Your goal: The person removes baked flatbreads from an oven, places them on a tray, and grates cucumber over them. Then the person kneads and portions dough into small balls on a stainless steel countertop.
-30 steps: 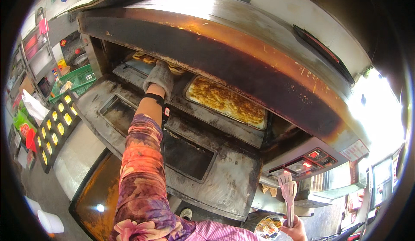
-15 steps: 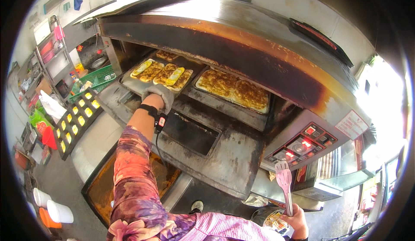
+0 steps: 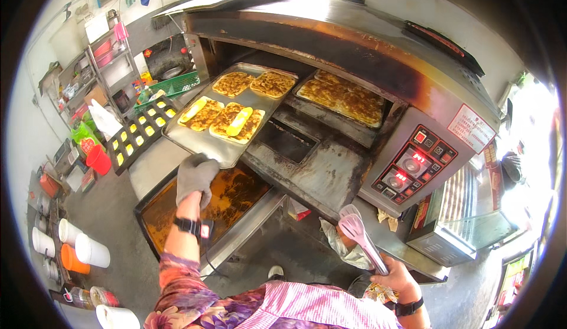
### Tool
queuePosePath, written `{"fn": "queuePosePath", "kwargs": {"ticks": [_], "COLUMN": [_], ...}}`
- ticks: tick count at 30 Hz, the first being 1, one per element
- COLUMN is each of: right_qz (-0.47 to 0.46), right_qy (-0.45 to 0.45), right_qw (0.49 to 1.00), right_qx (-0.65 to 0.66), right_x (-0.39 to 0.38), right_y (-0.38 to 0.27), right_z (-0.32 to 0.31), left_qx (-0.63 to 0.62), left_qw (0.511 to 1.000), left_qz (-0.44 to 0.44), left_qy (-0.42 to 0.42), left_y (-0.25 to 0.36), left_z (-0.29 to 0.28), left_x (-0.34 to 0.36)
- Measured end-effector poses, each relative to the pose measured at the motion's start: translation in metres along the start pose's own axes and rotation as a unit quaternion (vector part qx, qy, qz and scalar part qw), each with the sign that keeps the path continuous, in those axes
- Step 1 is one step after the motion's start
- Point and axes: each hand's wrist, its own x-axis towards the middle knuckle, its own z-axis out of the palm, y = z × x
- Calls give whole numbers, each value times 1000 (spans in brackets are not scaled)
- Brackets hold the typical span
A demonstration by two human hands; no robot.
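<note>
My left hand [image 3: 196, 178], in a grey oven mitt, grips the front edge of a metal baking tray [image 3: 201, 142], which juts out of the oven [image 3: 390, 46]. On that tray lie browned flat breads [image 3: 232, 83], the front ones [image 3: 217, 118] topped with yellow oblong pieces [image 3: 239, 120]. A second tray of browned bread [image 3: 341, 97] sits inside the oven, to the right. At the lower right, my right hand [image 3: 393, 279] holds metal tongs with pink slotted ends [image 3: 360, 234], away from the trays.
A black tray with yellow portions [image 3: 147, 129] is at left. An orange-stained tray [image 3: 156, 217] lies below the oven mouth. Buckets [image 3: 77, 258] stand on the floor at left. The oven's control panel [image 3: 407, 172] and a glass case [image 3: 449, 223] are at right.
My left hand has drawn the tray out of the oven toward me, exposing more breads. My right hand and tongs have shifted slightly; the view has turned.
</note>
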Motion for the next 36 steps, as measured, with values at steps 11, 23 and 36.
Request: {"fn": "queuePosePath", "kwargs": {"ticks": [11, 23, 36], "right_qz": [-34, 11, -109], "right_qy": [-212, -293, -294], "right_qw": [976, 953, 938], "right_qx": [32, 73, 149], "right_x": [75, 162, 42], "right_y": [-110, -156, -177], "right_z": [58, 127, 25], "left_qx": [-457, -287, -401], "left_qw": [876, 957, 909], "left_qz": [-92, 47, 82], "left_qy": [-120, -5, 81], "left_y": [-103, -156, -104], "left_z": [41, -116, -190], "left_x": [105, -78, -279]}}
